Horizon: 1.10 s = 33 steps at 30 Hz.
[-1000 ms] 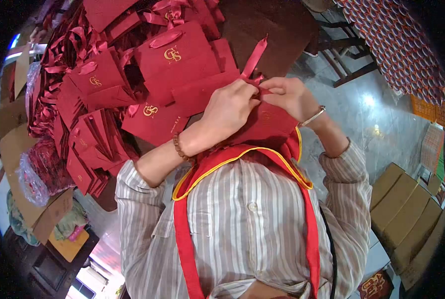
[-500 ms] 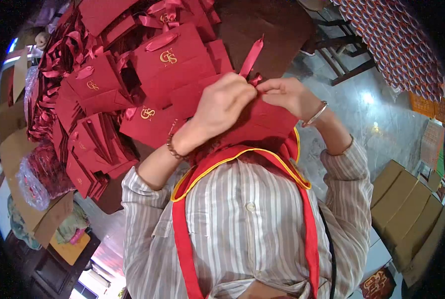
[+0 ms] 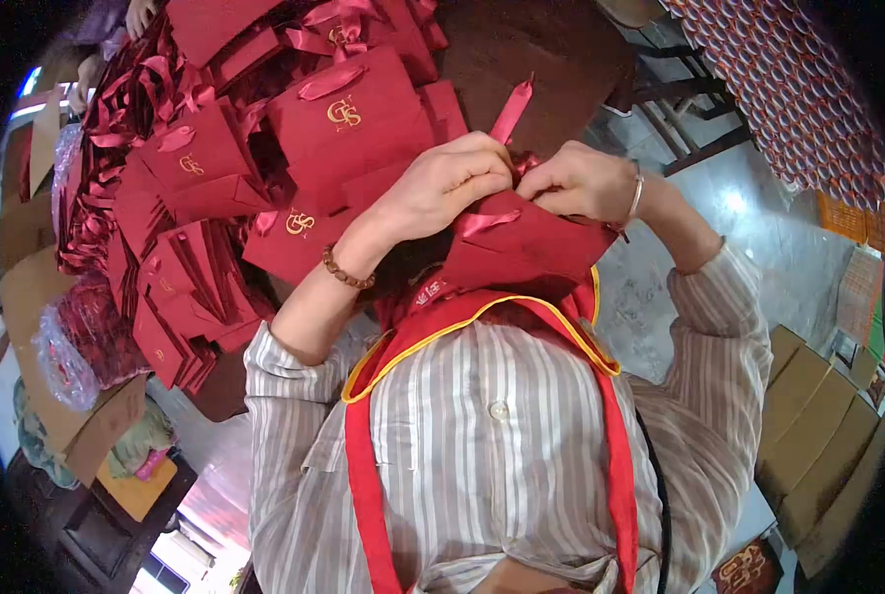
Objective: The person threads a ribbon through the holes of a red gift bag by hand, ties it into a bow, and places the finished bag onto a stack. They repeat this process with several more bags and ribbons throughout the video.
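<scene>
A dark red paper gift bag (image 3: pixel 536 247) lies against the front of my red apron (image 3: pixel 432 312), under both hands. My left hand (image 3: pixel 457 183) is closed, its fingers pinching a ribbon (image 3: pixel 512 111) whose loose end sticks up beyond the knuckles. Close beside it, my right hand (image 3: pixel 583 186) pinches at the bag's upper edge with curled fingers. A satin ribbon handle (image 3: pixel 490 221) shows on the bag just below the left hand. What lies between the right fingertips is mostly hidden.
Many red bags with gold lettering (image 3: pixel 348 119) are heaped on the brown table (image 3: pixel 561 59) to the left and ahead. Another person's hand (image 3: pixel 140 16) is at the far upper left. A plastic-wrapped bundle (image 3: pixel 71 346) and flattened cardboard (image 3: pixel 819 426) lie at the sides.
My right hand has turned and drawn slightly up, with its elbow farther out. The bag has tilted so its ribbon handle now shows. Another person's hand has come into view at upper left.
</scene>
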### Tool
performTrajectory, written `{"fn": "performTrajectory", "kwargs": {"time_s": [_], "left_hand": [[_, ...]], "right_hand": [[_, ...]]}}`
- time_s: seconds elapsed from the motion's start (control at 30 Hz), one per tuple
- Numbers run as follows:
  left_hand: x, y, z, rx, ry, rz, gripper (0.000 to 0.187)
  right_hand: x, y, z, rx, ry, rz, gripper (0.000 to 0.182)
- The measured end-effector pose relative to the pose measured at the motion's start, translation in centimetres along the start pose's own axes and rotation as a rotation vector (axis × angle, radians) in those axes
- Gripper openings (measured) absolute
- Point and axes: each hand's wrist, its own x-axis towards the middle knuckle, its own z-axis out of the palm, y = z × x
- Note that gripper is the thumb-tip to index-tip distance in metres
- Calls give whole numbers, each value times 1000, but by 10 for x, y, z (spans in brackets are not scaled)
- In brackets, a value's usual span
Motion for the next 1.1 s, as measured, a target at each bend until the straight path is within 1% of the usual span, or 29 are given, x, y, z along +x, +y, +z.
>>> {"fn": "performTrajectory", "kwargs": {"time_s": [0.03,0.07,0.13,0.27,0.33,0.43,0.47,0.5,0.57,0.6,0.63,0.7,0.73,0.77,0.83,0.9,0.97,1.0,1.07,1.1], "left_hand": [[-1,-1,-1,-26,-23,10,16],[-2,0,-1,-25,-23,9,16],[-3,3,-2,-6,-36,23,17],[-1,-1,1,45,-31,57,18],[0,1,2,-106,-125,-15,19],[5,0,3,-126,-181,27,21],[5,1,1,-127,-187,30,21],[4,3,-2,-130,-204,20,21],[5,4,-5,-131,-221,10,21],[5,4,-5,-105,-225,19,22],[4,5,-5,-78,-229,27,22],[3,8,-8,-103,-247,35,22],[3,9,-9,-131,-267,44,23],[3,8,-8,-134,-269,45,23],[4,5,-9,-151,-266,-3,24],[2,4,-11,-149,-266,-6,24],[1,2,-12,-150,-266,-14,24],[0,1,-12,-135,-258,-8,25],[0,-2,-11,-120,-249,2,25],[-1,-3,-11,-116,-231,-17,24]], "right_hand": [[2,6,2,-211,96,-220,17],[4,10,4,-210,95,-222,17],[6,15,4,-402,199,-443,15],[0,12,2,-460,200,-404,15],[-5,9,5,-142,118,-350,15],[-4,1,7,-113,85,-326,12],[-3,4,9,-197,103,-362,13],[-3,9,10,-198,108,-361,13],[-2,17,12,-571,283,-535,17],[-6,8,11,-743,294,-490,21],[-7,9,10,-740,295,-492,21],[-12,16,-1,-835,349,-451,21],[-12,25,-5,-766,368,-478,19],[-14,27,-6,-766,369,-475,19],[-18,30,-9,-709,392,-207,15],[-20,39,-10,-679,405,-188,15],[-22,41,-9,-708,657,-366,17],[-24,37,-9,-703,659,-365,17],[-34,18,-8,-523,916,-264,21],[-42,12,-5,-522,915,-264,21]]}}
